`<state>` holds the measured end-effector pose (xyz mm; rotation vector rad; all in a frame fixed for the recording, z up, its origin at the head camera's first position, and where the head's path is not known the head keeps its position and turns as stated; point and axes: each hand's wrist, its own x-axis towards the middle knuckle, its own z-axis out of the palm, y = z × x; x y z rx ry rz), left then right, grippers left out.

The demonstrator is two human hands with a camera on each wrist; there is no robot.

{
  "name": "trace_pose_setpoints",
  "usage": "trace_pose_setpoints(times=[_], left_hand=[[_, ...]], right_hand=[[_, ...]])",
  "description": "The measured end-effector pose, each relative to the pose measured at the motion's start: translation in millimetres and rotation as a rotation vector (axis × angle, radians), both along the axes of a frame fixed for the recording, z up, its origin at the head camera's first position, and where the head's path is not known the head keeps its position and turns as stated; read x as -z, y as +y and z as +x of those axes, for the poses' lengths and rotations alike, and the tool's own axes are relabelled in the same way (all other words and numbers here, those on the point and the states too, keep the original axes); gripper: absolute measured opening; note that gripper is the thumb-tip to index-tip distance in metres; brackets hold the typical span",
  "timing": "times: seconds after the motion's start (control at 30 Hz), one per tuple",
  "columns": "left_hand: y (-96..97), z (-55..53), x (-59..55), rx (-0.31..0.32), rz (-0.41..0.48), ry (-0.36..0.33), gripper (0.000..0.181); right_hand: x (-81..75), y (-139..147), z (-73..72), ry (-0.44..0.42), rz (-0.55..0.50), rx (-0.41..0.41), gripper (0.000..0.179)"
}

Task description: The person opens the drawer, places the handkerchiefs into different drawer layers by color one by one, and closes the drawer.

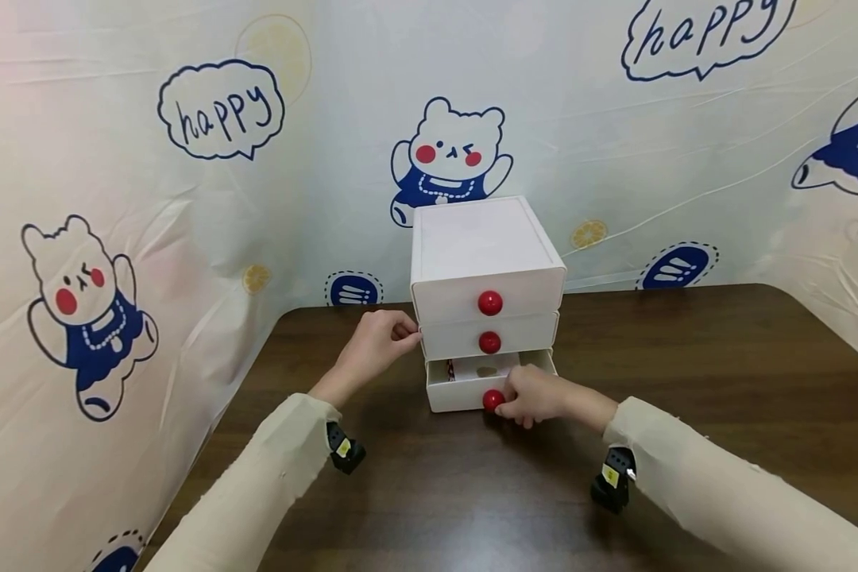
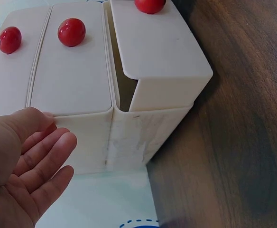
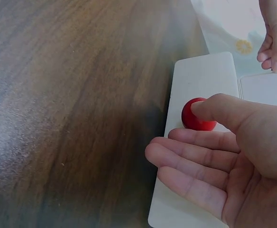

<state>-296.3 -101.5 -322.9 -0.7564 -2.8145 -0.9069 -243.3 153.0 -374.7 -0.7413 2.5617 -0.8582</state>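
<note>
A white three-drawer cabinet (image 1: 486,242) stands on the table, each drawer front bearing a round red knob. The bottom drawer (image 1: 457,395) is pulled partway out, while the upper two are closed. My right hand (image 1: 539,395) pinches the bottom drawer's red knob (image 3: 190,116) between thumb and index finger, the other fingers loosely extended below. With relaxed fingers, my left hand (image 1: 379,349) touches the cabinet's left side at the middle drawer (image 2: 72,71); its thumb tip lies at that drawer's front edge. A white piece with an oval hole (image 1: 496,367) and a small red-and-dark patterned item (image 1: 450,370) show inside the open drawer.
The dark brown wooden table (image 1: 429,508) reaches around the cabinet on both sides and in front. Behind it hangs a pale curtain (image 1: 343,183) printed with bears, lemon slices and speech bubbles, close to the cabinet's back.
</note>
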Motion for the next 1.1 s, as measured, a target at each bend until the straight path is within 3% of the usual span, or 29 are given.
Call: trace_pose_setpoints(times=[1.1], left_hand=[[-0.5,0.3,-0.4,0.001,0.000,0.007,0.008]], right_hand=[[0.6,-1,-21.5,0.001,0.042,0.057,0.025]])
